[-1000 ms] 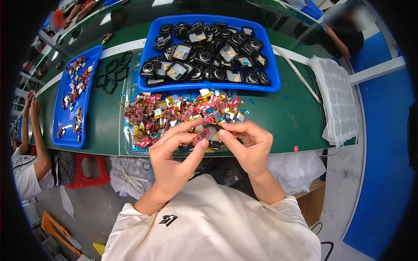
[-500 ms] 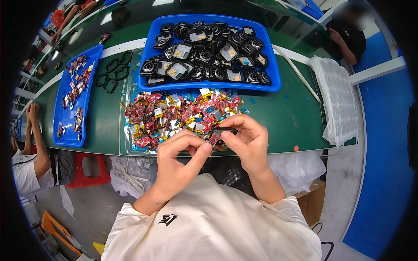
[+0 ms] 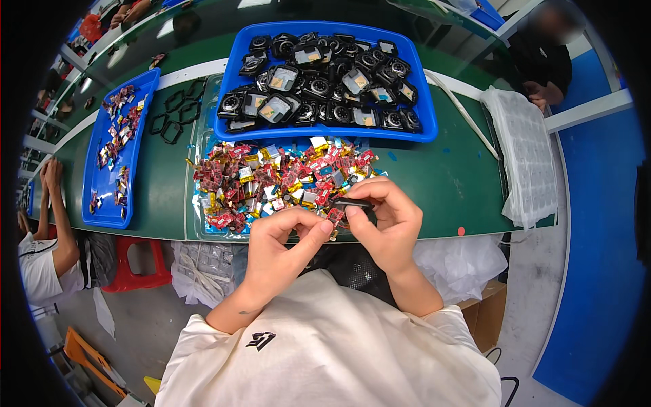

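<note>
My left hand (image 3: pixel 285 247) pinches a small red circuit board (image 3: pixel 335 216) between thumb and fingertips. Close beside it, my right hand (image 3: pixel 388 224) grips a black watch case (image 3: pixel 352 203) by thumb and fingers. The board lies right against the case's left side; whether the two are joined I cannot tell. Just beyond both hands, a clear plastic tray (image 3: pixel 196 227) holds a heap of red circuit boards with silver and yellow battery pieces (image 3: pixel 271 176). Past that heap stands a blue bin (image 3: pixel 428 125) full of black watch cases (image 3: pixel 317 88).
At the left, a narrow blue tray (image 3: pixel 93 203) carries more red boards, with black frames (image 3: pixel 171 132) lying beside it. White plastic trays (image 3: pixel 519 156) are stacked on the right of the green table (image 3: pixel 447 183). Co-workers sit at far left and far right.
Both hands have shifted slightly to the right, and the black watch case has turned a little between them. The co-worker at far right has lowered a hand.
</note>
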Demonstrator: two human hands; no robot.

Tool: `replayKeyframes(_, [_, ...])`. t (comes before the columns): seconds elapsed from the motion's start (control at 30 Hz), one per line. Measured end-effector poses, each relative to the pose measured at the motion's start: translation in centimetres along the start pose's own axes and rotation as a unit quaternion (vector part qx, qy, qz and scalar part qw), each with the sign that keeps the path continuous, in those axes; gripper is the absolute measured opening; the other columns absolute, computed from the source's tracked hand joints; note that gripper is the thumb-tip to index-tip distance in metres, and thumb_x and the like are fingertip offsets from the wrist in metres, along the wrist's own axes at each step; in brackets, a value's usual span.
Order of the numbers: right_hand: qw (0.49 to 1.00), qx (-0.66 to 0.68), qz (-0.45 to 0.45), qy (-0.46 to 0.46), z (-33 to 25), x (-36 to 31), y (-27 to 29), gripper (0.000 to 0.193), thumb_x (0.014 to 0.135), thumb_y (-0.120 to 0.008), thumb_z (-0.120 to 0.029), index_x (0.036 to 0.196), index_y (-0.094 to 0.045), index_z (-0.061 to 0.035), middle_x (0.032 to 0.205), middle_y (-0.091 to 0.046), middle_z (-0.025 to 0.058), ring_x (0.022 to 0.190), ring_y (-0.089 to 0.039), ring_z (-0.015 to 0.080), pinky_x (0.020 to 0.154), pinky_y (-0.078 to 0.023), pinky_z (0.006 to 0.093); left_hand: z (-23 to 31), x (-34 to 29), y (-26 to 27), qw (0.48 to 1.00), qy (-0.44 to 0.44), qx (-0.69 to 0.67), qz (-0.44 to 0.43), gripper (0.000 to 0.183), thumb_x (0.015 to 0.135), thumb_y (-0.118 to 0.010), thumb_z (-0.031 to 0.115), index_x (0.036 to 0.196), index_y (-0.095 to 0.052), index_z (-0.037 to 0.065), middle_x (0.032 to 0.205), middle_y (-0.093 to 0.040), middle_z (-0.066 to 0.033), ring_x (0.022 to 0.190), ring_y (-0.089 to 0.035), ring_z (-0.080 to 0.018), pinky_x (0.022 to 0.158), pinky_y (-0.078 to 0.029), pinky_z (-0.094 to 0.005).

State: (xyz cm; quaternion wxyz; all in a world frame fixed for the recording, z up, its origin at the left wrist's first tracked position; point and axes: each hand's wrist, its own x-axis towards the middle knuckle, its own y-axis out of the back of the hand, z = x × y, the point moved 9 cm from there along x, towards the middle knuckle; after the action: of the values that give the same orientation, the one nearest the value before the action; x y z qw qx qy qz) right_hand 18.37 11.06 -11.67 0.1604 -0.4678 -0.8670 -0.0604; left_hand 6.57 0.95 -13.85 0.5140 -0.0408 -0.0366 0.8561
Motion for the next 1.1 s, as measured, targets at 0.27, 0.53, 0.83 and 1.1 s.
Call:
replayKeyframes(0.27, [0.997,0.059,-0.009,-0.049,1.0,-0.1,-0.2,0.018,0.076,-0.064,0.005,0.093,-0.06,0.0019,0.092,-0.063,0.0056,0.08,-0.059,0.0088,0.07,-0.047,0.0219,3.5,-0.3,-0.4,0.97,-0.135,0.204,0.01,0.005,0.078,-0.07,0.004,0.079,-0.068,0.0,0.07,-0.064,-0.0043,0.059,-0.053,-0.0083,0.055,-0.041,-0.022])
replayKeyframes(0.53, [0.996,-0.077,-0.006,0.04,-0.9,0.4,0.2,0.015,0.068,-0.068,0.004,0.082,-0.064,0.0,0.08,-0.065,0.0068,0.074,-0.062,0.0131,0.064,-0.048,0.0238,0.5,-0.3,-0.1,0.999,-0.039,0.025,-0.012,0.008,0.082,-0.069,0.005,0.084,-0.068,-0.003,0.075,-0.066,-0.0049,0.064,-0.055,-0.0075,0.059,-0.043,-0.0217])
replayKeyframes(0.83, [0.996,-0.035,-0.073,0.048,-1.8,0.1,-1.0,0.022,0.067,-0.072,0.004,0.087,-0.063,0.0014,0.086,-0.065,0.0097,0.074,-0.064,0.0147,0.066,-0.052,0.0248,-0.6,-0.2,0.5,0.996,0.021,-0.076,0.034,0.009,0.082,-0.07,0.002,0.087,-0.065,-0.004,0.079,-0.065,-0.0038,0.071,-0.057,-0.0061,0.064,-0.044,-0.0191])
replayKeyframes(1.1, [0.999,-0.018,-0.05,-0.009,-0.8,-0.3,-1.0,0.015,0.076,-0.07,0.001,0.09,-0.064,0.001,0.086,-0.065,0.0079,0.073,-0.062,0.0116,0.064,-0.051,0.0244,0.4,0.2,0.3,0.999,-0.041,0.006,0.033,0.011,0.081,-0.069,0.0,0.089,-0.063,-0.003,0.075,-0.06,-0.0001,0.066,-0.05,-0.0033,0.06,-0.04,-0.0182])
